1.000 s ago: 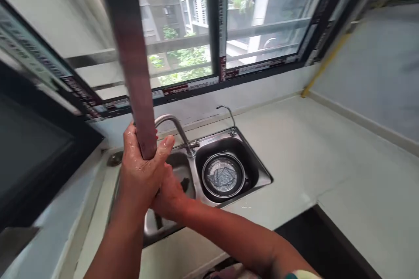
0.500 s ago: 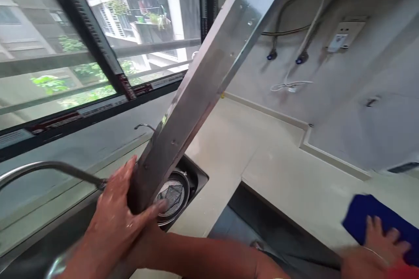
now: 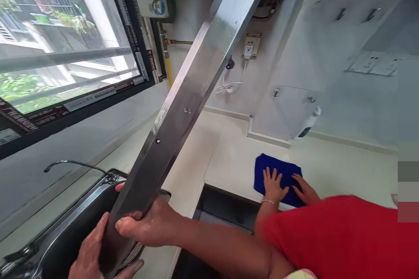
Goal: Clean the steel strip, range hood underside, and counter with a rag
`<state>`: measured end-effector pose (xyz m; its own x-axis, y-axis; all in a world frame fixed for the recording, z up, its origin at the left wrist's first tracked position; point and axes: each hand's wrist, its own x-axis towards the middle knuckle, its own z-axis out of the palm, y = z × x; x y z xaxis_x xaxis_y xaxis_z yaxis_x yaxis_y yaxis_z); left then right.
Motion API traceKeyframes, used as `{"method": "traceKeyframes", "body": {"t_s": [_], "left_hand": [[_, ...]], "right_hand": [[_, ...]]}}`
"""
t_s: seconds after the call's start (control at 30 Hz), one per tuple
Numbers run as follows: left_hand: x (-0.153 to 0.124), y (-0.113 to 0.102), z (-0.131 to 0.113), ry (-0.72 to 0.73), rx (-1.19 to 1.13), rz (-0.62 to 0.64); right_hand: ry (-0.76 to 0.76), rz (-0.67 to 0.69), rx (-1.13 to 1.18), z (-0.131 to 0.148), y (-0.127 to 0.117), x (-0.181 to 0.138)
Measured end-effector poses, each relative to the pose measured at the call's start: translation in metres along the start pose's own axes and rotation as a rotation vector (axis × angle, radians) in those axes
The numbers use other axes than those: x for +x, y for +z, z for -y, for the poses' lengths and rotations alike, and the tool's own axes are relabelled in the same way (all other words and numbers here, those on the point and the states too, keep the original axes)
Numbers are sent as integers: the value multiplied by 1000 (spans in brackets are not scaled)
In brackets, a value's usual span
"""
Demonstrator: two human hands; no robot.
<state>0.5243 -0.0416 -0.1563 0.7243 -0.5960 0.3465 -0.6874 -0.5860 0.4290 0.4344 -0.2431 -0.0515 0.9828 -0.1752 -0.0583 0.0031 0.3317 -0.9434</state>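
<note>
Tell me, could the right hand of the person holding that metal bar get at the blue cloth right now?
Probably not: the right hand is wrapped around the bar, and another person's hands rest on the cloth, covering part of it.

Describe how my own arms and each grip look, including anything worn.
Your left grip and right grip show no gloves or rings. The right forearm is bare, with no bracelet showing; a pale yellowish cloth edge, probably a sleeve, shows farther up. The left forearm is out of view.
</note>
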Motion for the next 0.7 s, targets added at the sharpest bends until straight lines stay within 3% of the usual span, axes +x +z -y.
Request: {"method": "traceKeyframes", "body": {"t_s": [0.13,0.3,0.47,0.57,0.7], "left_hand": [[6,5,-4,-48,-96,-28],[7,-33,-34,-191,-268,94],[-4,-55,-37,-283,-373,167],[-18,-46,-30,-297,-473,221],[-30,-16,-24,-212,-603,264]], "right_hand": [[-30,-1,-65,8,5,6],[-152,99,-179,15,20,11],[-214,135,-205,37,31,11],[-196,165,-225,46,28,-1],[-235,155,-235,47,12,-31]]}}
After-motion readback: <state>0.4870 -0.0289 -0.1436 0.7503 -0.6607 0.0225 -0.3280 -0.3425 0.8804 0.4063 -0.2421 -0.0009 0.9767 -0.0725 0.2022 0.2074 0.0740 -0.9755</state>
